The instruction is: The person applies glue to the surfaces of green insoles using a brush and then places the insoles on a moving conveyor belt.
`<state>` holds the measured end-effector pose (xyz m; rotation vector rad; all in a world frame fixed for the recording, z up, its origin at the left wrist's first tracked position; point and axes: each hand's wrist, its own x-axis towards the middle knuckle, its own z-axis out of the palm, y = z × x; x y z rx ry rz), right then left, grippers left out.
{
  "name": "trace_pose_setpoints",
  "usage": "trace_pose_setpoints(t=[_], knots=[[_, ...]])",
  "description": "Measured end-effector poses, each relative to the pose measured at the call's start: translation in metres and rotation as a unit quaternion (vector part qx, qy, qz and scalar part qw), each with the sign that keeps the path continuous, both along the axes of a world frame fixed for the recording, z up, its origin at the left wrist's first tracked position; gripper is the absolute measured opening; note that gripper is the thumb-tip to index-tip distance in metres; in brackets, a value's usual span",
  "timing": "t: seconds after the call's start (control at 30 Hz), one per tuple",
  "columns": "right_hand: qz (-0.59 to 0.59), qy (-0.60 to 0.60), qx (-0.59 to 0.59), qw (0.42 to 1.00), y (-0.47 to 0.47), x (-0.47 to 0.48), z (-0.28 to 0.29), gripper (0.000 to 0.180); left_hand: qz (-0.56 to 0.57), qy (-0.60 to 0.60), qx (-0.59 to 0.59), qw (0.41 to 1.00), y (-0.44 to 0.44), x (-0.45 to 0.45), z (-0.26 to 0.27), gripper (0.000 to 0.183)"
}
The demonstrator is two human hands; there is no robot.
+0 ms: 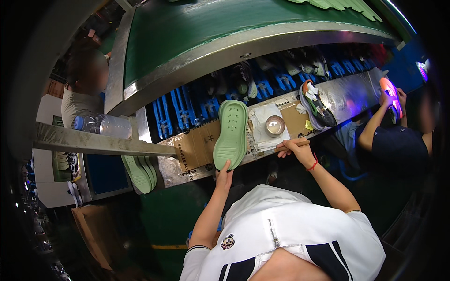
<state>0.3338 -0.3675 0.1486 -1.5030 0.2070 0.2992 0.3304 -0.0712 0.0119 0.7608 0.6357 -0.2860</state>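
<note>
My left hand (224,175) grips the heel end of a pale green shoe sole (232,131), its thumb on the upper face; the edge of another sole shows beneath it. The sole has small holes near the toe and ridges at the heel. In my right hand (297,149) is a wooden-handled brush (272,151), its tip low beside a white cloth (258,123). On this cloth stands a round cup (275,125) with pale liquid inside. The soles lie over the metal ledge, between the cloth and a flattened cardboard piece (197,145).
A dark shoe (318,105) stands right of the cup. Blue racks (182,109) with shoes run behind the ledge, under a green conveyor (211,31). More green soles (140,174) and a plastic bottle (105,125) are at left. Co-workers sit at left and right, one holding a brightly lit shoe (391,98).
</note>
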Motion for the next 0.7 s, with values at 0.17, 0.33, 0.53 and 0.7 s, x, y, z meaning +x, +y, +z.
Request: trace_pose_setpoints(t=[0.17, 0.33, 0.53, 0.7], knots=[[-0.017, 0.011, 0.020, 1.000, -0.004, -0.006, -0.011, 0.029, -0.050, 0.025, 0.103, 0.993, -0.002, 0.003, 0.010, 0.063], [-0.015, 0.012, 0.030, 0.999, -0.002, -0.007, -0.013, 0.029, -0.099, 0.007, 0.187, 0.977, 0.013, 0.002, 0.015, 0.065], [-0.009, 0.019, 0.030, 0.999, -0.002, -0.008, -0.013, 0.028, -0.192, -0.032, 0.229, 0.954, 0.032, 0.026, 0.015, 0.058], [0.006, 0.019, 0.028, 0.999, 0.002, -0.008, -0.015, 0.028, -0.245, -0.032, 0.257, 0.934, 0.024, 0.050, 0.022, 0.062]])
